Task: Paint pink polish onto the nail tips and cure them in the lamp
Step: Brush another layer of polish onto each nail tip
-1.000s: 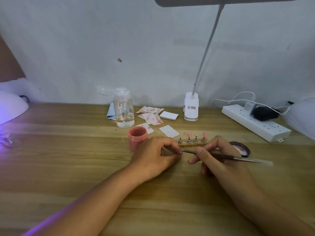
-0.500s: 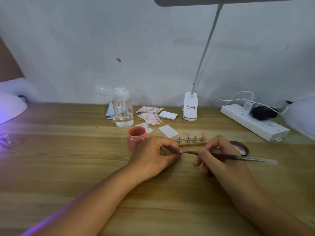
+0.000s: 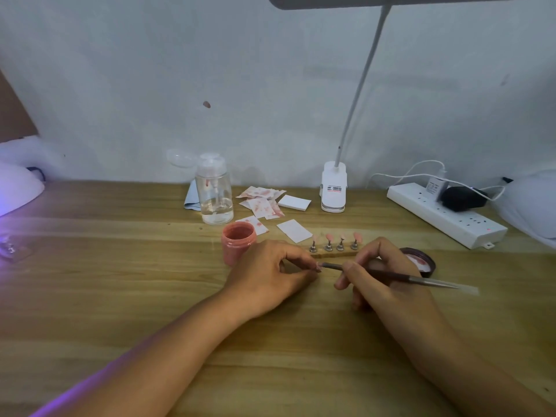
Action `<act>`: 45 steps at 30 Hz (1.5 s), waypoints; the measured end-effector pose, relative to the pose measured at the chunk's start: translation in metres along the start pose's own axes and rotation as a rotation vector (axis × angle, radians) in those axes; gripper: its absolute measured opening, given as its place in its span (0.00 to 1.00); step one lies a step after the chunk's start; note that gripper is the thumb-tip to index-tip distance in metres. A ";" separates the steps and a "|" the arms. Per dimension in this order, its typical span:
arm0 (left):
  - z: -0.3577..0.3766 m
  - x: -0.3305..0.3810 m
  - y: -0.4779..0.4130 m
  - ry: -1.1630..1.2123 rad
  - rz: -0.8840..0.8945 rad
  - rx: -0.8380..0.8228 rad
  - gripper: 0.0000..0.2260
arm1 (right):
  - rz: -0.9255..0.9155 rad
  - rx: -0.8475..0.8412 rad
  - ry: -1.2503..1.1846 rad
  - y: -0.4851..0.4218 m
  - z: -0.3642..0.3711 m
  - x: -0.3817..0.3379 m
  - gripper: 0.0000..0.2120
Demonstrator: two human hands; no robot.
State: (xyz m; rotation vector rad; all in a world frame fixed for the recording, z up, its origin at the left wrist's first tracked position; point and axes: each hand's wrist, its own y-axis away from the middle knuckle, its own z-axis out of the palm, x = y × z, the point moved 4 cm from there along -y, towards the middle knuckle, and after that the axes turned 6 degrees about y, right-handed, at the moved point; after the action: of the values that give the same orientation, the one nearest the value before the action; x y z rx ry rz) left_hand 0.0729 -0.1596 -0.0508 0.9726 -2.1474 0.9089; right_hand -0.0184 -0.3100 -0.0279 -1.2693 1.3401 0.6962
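Note:
My left hand (image 3: 270, 275) rests on the wooden table and pinches a small nail tip (image 3: 318, 268) between thumb and forefinger. My right hand (image 3: 379, 275) holds a thin brush (image 3: 400, 277) like a pen, its bristle end touching that tip. Just behind my hands a wooden strip (image 3: 334, 251) carries several metal stands with pink nail tips (image 3: 329, 237). An open pink polish jar (image 3: 238, 240) stands behind my left hand. Its dark lid (image 3: 421, 261) lies to the right. The curing lamp (image 3: 18, 188) glows violet at the far left edge.
A clear pump bottle (image 3: 214, 195), pink-stained wipes (image 3: 261, 203) and white pads (image 3: 294, 230) lie behind the jar. A clip desk lamp (image 3: 333, 191) stands by the wall, its head overhead. A white power strip (image 3: 445, 218) with plugs sits at the right.
The brush tip has shifted slightly along the nail tip held in my left hand. Both hands stay in place.

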 end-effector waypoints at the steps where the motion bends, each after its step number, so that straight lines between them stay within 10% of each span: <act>1: 0.000 0.000 0.000 0.001 0.002 0.001 0.10 | 0.012 0.000 0.000 0.000 0.000 0.001 0.06; 45: -0.001 -0.003 -0.001 0.054 -0.031 -0.029 0.11 | -0.041 0.008 -0.040 -0.002 0.000 0.004 0.09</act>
State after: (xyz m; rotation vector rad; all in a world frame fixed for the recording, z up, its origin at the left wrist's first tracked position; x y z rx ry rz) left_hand 0.0752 -0.1580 -0.0516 0.9537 -2.0887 0.8768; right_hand -0.0155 -0.3113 -0.0310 -1.2664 1.2802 0.6833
